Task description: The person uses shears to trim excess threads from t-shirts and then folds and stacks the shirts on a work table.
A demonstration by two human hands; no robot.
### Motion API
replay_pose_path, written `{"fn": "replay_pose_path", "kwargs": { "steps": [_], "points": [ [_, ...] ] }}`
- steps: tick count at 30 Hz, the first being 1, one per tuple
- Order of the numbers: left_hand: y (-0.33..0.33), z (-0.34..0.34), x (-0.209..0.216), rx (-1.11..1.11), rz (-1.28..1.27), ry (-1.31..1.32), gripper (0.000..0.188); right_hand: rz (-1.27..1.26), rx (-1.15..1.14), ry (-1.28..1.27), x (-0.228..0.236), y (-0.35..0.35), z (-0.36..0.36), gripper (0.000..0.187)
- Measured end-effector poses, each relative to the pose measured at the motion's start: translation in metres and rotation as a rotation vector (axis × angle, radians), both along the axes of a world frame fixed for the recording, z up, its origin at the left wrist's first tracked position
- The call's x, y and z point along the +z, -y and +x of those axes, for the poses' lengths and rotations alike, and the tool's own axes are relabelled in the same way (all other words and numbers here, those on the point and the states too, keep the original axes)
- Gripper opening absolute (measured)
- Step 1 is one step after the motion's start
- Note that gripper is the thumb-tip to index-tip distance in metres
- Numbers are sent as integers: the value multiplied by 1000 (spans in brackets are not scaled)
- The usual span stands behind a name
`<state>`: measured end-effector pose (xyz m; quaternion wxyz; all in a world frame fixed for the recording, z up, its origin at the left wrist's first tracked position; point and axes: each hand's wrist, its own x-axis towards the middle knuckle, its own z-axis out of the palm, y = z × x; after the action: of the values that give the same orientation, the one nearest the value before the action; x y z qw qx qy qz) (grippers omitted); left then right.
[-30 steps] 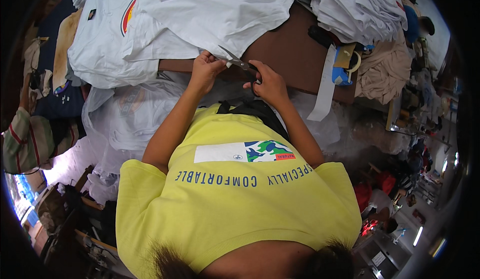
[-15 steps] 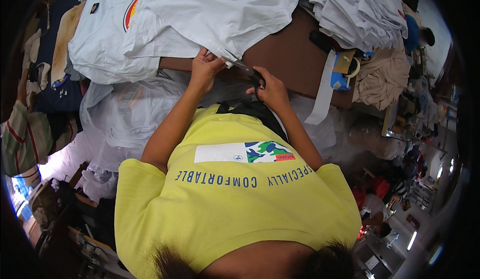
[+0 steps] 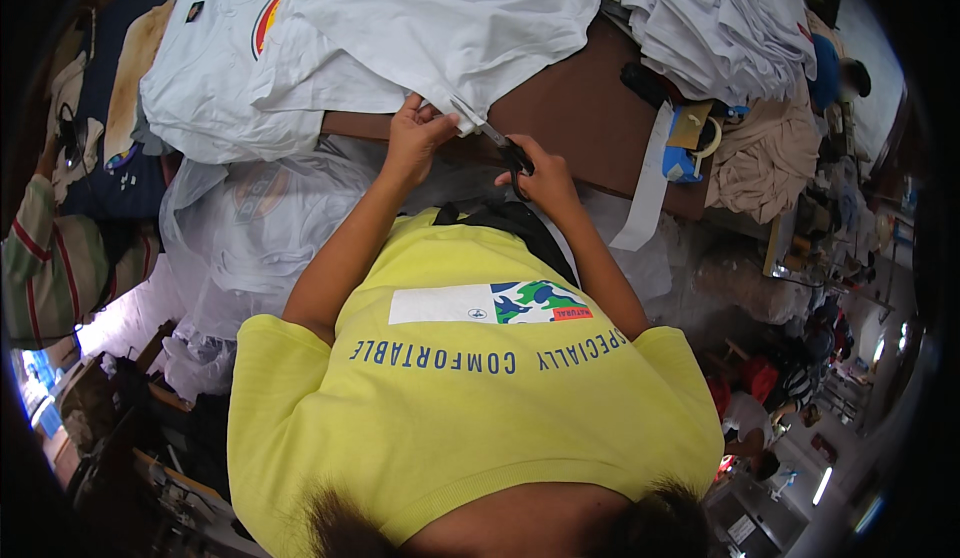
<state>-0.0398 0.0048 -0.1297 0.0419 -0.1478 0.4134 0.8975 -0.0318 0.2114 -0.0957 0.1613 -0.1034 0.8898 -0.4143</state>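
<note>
A white shirt (image 3: 400, 28) with a red and yellow curved emblem lies spread over the brown tabletop, its lower edge hanging at the near side. My left hand (image 3: 415, 141) pinches that edge between thumb and fingers. Black-handled scissors (image 3: 517, 163) sit in my right hand (image 3: 547, 178), with fingers through the handle loops. Their blades point up and left, and they meet the white cloth just right of my left fingertips. The blade tips are partly lost against the fabric.
A pile of white garments (image 3: 715, 28) stands at the back right, with beige cloth (image 3: 765, 153) below it. Nearer are a tape roll (image 3: 708, 138) and a hanging white strip (image 3: 645, 183). Clear plastic bags (image 3: 265, 218) bulge under the table's left side. Another person's striped sleeve (image 3: 70, 268) shows at far left.
The scissor blades have come closer together on the cloth edge. My left hand has shifted very slightly right; at far left, the other person's arm has moved a little.
</note>
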Motion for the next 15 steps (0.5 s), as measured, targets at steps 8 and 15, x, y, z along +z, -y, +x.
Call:
{"fn": "replay_pose_path", "kwargs": {
  "steps": [8, 15],
  "points": [
    [5, -7, -7, 5, -24, -47, 43, 135, 25, -142, 8, 13, -8, 65],
    [4, -6, 1, 2, -18, -42, 43, 98, 47, -101, 1, 13, -15, 63]
  ]
}}
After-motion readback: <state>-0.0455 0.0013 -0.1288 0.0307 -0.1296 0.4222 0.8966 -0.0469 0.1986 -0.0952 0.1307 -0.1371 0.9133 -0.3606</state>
